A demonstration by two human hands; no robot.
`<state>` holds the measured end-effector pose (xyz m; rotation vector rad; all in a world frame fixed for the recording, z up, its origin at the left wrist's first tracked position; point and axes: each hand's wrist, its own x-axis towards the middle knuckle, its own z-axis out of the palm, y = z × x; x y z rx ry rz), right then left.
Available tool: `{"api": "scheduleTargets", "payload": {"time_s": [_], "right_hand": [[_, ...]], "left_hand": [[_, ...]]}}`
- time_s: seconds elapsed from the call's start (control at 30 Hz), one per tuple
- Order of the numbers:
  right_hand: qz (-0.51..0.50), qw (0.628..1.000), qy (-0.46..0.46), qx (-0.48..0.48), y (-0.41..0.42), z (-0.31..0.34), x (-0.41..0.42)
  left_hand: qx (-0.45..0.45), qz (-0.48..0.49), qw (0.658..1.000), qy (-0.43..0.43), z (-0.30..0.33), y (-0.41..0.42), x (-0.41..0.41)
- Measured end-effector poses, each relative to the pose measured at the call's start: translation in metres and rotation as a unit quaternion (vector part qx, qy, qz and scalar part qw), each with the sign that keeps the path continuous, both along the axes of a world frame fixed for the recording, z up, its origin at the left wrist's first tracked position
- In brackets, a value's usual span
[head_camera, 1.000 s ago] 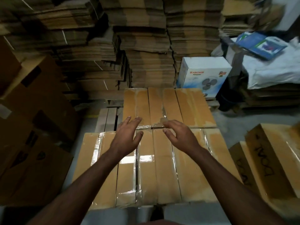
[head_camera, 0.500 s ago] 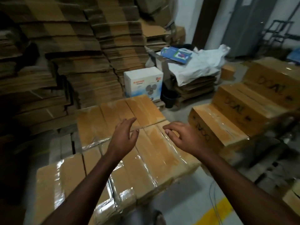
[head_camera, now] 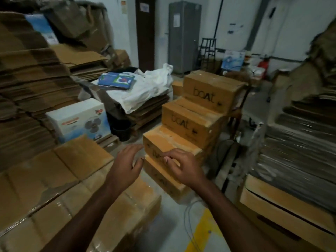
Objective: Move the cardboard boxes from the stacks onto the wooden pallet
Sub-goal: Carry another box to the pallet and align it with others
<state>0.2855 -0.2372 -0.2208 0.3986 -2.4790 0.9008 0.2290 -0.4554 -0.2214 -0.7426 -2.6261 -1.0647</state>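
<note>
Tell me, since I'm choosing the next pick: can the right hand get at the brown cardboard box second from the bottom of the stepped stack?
Probably yes: the right hand hovers empty before that cardboard box, nothing between.

A white fan carton [head_camera: 80, 120] stands at left against tall piles of flattened corrugated sheets [head_camera: 31, 84]. Beyond it, a white plastic sheet [head_camera: 145, 88] covers a low pile of flattened cardboard, with a blue printed flat pack [head_camera: 117, 81] lying on top and a black bucket [head_camera: 122, 129] on the floor just beside that pile. Along the far wall stand a dark door [head_camera: 145, 33], a grey metal cabinet [head_camera: 184, 37] and a black stool [head_camera: 208, 50]; a yellow floor stripe [head_camera: 200, 231] runs along the floor at the bottom of the view.
</note>
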Motion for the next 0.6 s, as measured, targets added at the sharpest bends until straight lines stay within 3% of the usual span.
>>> {"api": "scheduleTargets", "payload": {"time_s": [0.23, 0.6], "right_hand": [[-0.1, 0.994, 0.009, -0.044, 0.158, -0.005, -0.011], [-0.145, 0.987, 0.003, -0.063, 0.28, -0.021, -0.086]], "left_hand": [[-0.003, -0.067, 0.998, -0.022, 0.009, 0.155, -0.039], [-0.017, -0.071, 0.995, -0.067, -0.005, 0.267, -0.124]]}}
